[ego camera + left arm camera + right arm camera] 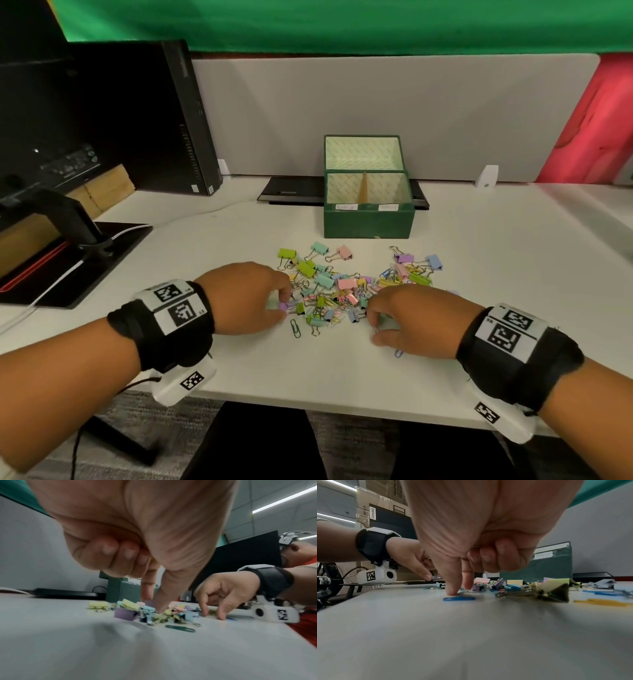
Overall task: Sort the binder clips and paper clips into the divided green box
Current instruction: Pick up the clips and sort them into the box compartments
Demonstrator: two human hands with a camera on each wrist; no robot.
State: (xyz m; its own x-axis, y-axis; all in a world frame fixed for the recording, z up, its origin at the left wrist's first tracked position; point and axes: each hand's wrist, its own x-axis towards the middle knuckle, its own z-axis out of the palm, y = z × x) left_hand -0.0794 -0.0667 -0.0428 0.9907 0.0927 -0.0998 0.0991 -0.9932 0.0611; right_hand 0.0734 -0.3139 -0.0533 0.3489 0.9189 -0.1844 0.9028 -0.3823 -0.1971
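Both hands pinch down into the clip pile (346, 291), though I cannot tell what they hold, and tangled clips could lift together and land in the wrong side of the green box (368, 222).

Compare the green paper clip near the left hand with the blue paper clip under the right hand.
The green paper clip lies apart from both hands; the blue paper clip sits right at the right hand thumb tip. Green is fully visible from the head view, while blue is mostly hidden there. Both lie flat on the table at the pile's near edge.
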